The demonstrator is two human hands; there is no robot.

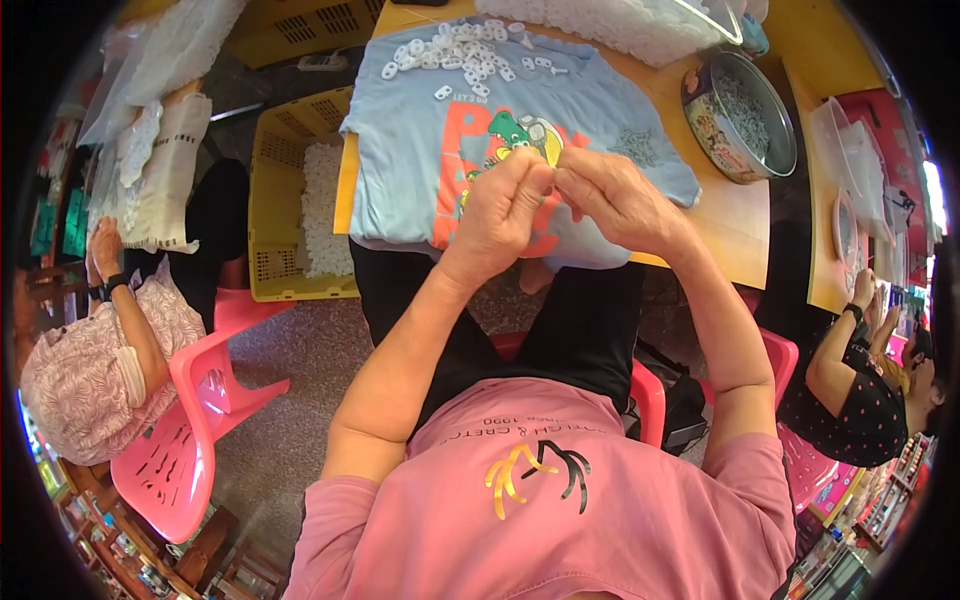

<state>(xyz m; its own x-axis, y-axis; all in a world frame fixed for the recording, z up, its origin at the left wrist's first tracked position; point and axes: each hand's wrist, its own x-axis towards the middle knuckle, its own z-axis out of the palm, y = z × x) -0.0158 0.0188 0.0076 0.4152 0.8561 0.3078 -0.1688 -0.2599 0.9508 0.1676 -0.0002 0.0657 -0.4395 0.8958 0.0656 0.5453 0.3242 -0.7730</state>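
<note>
My left hand (503, 208) and my right hand (622, 198) meet fingertip to fingertip above a light blue T-shirt (393, 180) spread over the table. Both are closed in a pinch, and what they hold is too small or hidden to make out. Beyond them on the shirt lies a loose heap of small white plastic pieces with holes (462, 50), a few of them apart from the rest. To the right of my right hand, a small scatter of thin grey metal pieces (640, 147) rests on the cloth.
A round tin (712, 125) of grey metal pieces stands at the right. Behind is a clear tub (700, 25) of white pieces. A yellow crate (275, 200) holding white pieces stands left of the table (735, 235). Co-workers sit on both sides, one on a pink chair (185, 440).
</note>
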